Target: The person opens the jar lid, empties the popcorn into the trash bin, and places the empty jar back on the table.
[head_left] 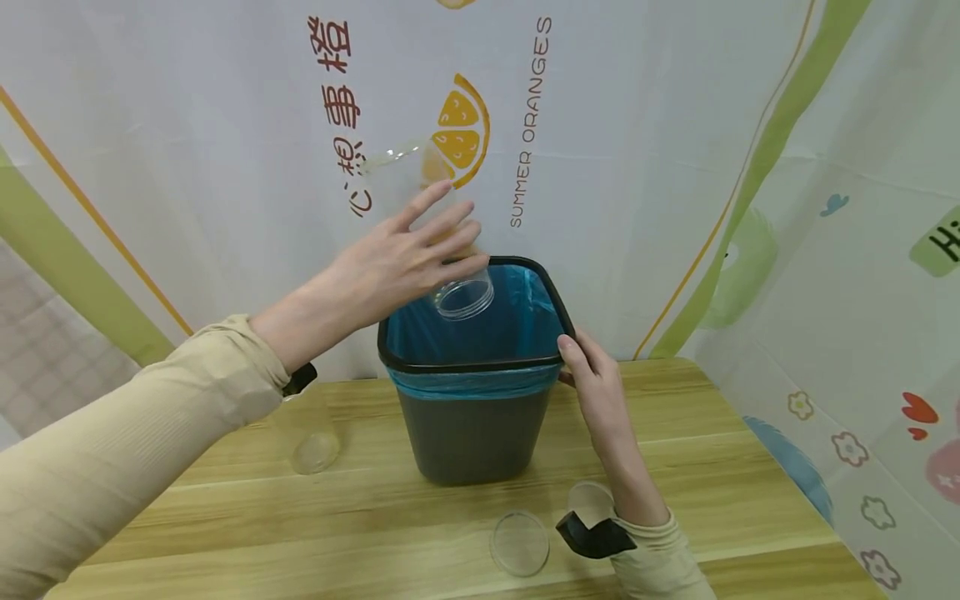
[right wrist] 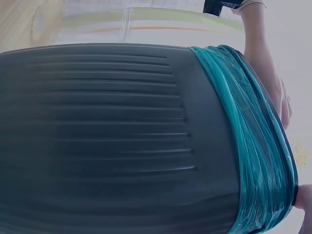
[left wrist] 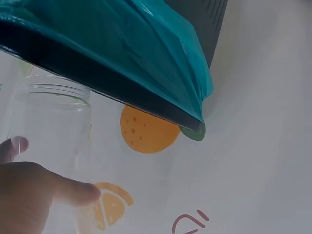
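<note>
My left hand [head_left: 401, 258] grips a clear plastic jar [head_left: 465, 302], tilted with its threaded mouth down over the opening of a dark grey bin [head_left: 472, 437]. In the left wrist view, thumb and finger lie around the jar [left wrist: 58, 126], beside the bin's black rim [left wrist: 97, 90]. No contents can be made out in the jar. A blue bag [head_left: 525, 321] lines the bin and folds over its outside. My right hand [head_left: 600, 392] holds the bin's rim at the right corner, thumb on top, other fingers mostly hidden.
Another clear jar [head_left: 313, 437] stands on the wooden table [head_left: 352, 517], left of the bin. Two clear round lids [head_left: 520, 543] lie in front, one partly behind the right wrist. A printed curtain [head_left: 622, 167] hangs close behind the bin.
</note>
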Demonstrator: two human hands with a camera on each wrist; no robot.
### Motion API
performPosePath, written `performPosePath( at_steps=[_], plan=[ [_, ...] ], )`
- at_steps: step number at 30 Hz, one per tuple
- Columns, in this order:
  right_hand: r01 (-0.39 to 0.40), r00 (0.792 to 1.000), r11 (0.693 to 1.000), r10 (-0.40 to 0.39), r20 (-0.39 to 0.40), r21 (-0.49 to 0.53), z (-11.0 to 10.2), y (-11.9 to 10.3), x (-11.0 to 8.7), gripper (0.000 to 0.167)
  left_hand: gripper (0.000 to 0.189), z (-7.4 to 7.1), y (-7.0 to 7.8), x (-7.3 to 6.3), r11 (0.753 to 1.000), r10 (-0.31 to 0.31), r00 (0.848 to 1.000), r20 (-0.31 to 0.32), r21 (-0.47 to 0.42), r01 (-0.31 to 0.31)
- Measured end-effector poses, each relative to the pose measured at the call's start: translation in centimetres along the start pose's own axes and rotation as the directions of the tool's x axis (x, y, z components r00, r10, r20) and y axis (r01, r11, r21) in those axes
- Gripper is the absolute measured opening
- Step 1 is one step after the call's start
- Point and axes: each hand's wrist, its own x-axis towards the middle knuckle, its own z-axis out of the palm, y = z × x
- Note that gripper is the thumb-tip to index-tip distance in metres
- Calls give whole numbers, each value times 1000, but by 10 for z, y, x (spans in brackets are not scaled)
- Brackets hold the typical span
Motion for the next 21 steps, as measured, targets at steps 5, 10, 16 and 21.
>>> performPosePath(
  at_steps=[5, 10, 16, 21],
  plan=[
    [7, 1000, 1000, -7, 6, -4, 0, -1, -1, 48, 91, -5, 0, -9, 977, -172, 985, -20, -134, 167],
    [-6, 1000, 1000, 6, 4, -5, 2, -1, -1, 49, 68, -9, 2, -19, 911, -337, 941, -20, -261, 321],
    [-6, 1000, 1000, 6, 0, 3, 3, -2, -1, 49, 67, -15, 6, -32, 799, -518, 855, 8, -351, 488],
    [-5, 1000, 1000, 5, -7, 2, 3, -2, -1, 49, 79, -21, 10, -46, 656, -621, 772, 134, -449, 606]
  ],
)
